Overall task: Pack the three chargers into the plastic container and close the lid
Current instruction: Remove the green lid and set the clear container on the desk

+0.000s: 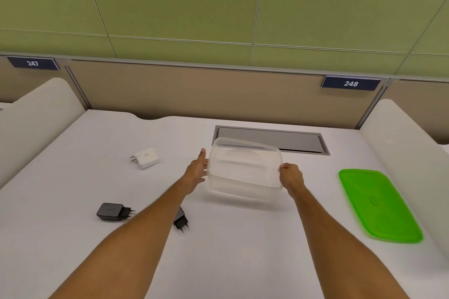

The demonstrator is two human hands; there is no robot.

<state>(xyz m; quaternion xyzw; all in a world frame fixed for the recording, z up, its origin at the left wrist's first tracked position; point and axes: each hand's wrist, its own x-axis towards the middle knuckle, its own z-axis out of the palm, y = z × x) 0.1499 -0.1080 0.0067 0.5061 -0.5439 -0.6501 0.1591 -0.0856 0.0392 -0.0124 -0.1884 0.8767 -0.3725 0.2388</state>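
A clear plastic container (244,167) sits in the middle of the white table, empty and slightly tilted. My left hand (196,171) lies flat against its left wall with fingers extended. My right hand (290,175) grips its right rim. The green lid (379,205) lies flat to the right, apart from the container. A white charger (145,158) rests to the far left of the container. One black charger (113,211) lies near left, and a second black charger (181,219) is partly hidden under my left forearm.
A grey cable hatch (272,139) is set in the table just behind the container. A beige divider (194,90) bearing the number plates 247 and 248 closes the back. White rounded side panels (408,153) flank the desk.
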